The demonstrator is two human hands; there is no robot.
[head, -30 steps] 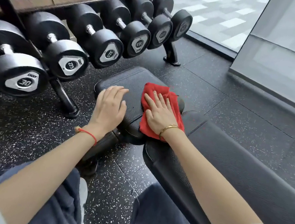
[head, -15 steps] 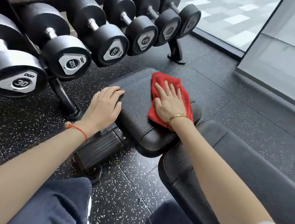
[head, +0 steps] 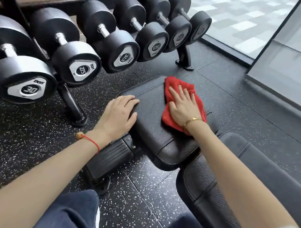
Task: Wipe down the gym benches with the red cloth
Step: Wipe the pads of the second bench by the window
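The right hand (head: 184,107) is lying flat, fingers spread, pressing the red cloth (head: 182,105) onto the far right part of the black seat pad (head: 153,131) of the gym bench; nothing is being pinched. The left hand (head: 119,115) is resting palm-down, fingers loosely extended, on the pad's left edge, gripping nothing. Dumbbells (head: 76,61) are sitting on the rack (head: 73,107) just beside the bench, to its left

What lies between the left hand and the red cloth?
Only bare black seat pad, in the head view: left hand at its edge, red cloth under the right hand.
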